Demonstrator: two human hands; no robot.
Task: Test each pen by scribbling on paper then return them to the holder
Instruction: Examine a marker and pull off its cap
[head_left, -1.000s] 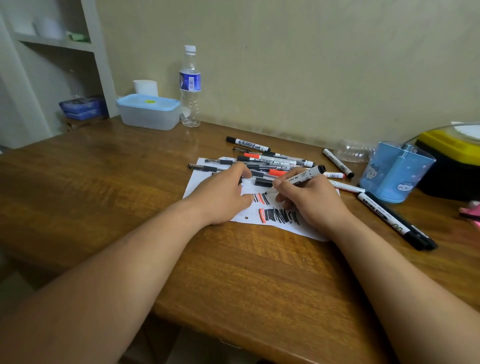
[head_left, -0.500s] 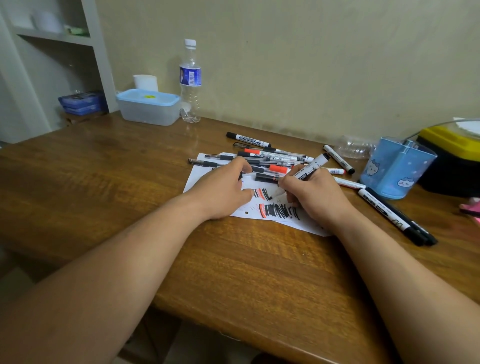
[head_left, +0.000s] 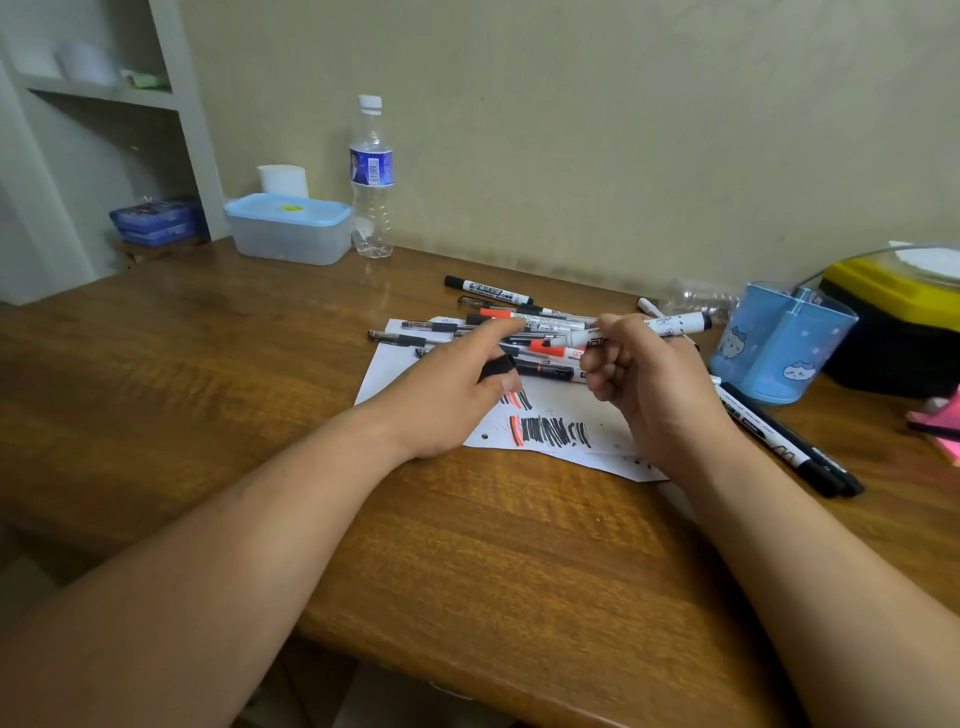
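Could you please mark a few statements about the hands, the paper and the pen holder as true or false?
1. The right hand holds a white marker above the paper. True.
2. The left hand holds nothing. False: it pinches a black cap.
3. The paper is blank. False: it bears black and orange scribbles.
4. The blue holder stands upright, right of the paper. True.

Uncapped white marker (head_left: 670, 325) held level above scribbled paper (head_left: 571, 402).
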